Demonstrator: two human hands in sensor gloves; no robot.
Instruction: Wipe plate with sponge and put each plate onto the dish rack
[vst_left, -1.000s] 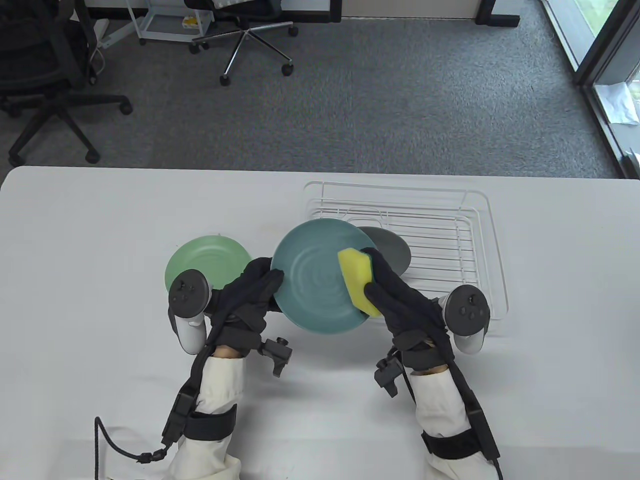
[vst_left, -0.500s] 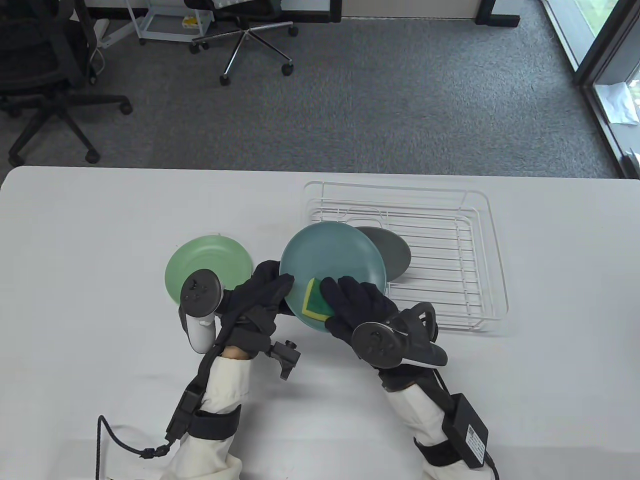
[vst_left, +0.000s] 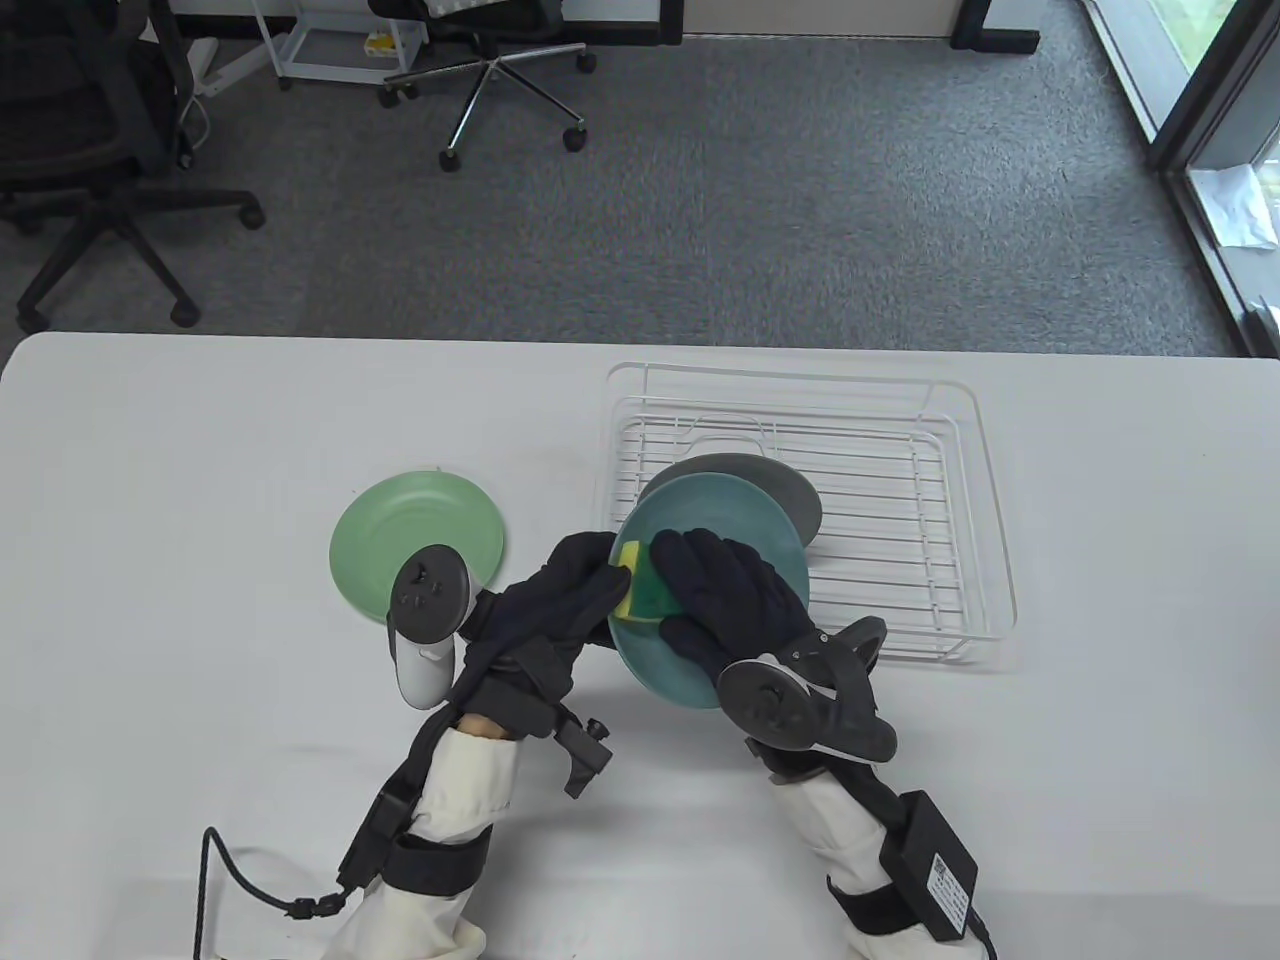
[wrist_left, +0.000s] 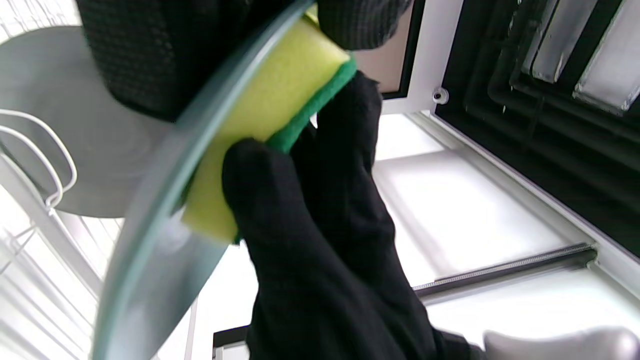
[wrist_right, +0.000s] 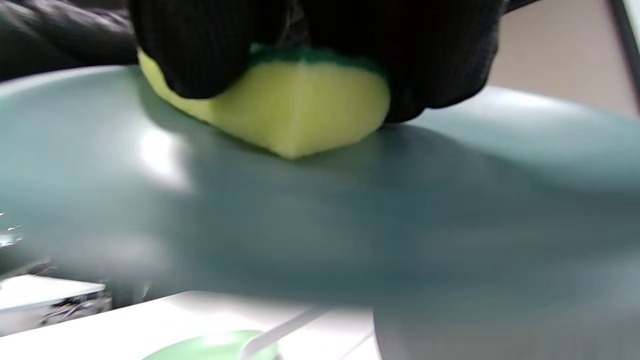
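Note:
A teal plate (vst_left: 745, 520) is held tilted above the table just left of the white wire dish rack (vst_left: 940, 500). My left hand (vst_left: 570, 590) grips the plate's left rim. My right hand (vst_left: 720, 590) presses a yellow and green sponge (vst_left: 640, 592) against the plate's face; the sponge (wrist_right: 295, 115) lies on the teal plate (wrist_right: 320, 210) under my fingers in the right wrist view. In the left wrist view the sponge (wrist_left: 260, 120) sits against the plate's edge (wrist_left: 165, 200). A grey plate (vst_left: 775, 478) leans in the rack behind the teal one. A light green plate (vst_left: 415, 535) lies flat on the table at the left.
The white table (vst_left: 200, 450) stretches left and right of the hands. Beyond its far edge lie grey carpet and office chairs (vst_left: 90, 150). A cable (vst_left: 215, 880) trails from the left sleeve near the front edge.
The teal plate has tilted and shifted right toward the rack. My right hand has turned over onto the plate and slid the sponge from the right rim to the left part of its face.

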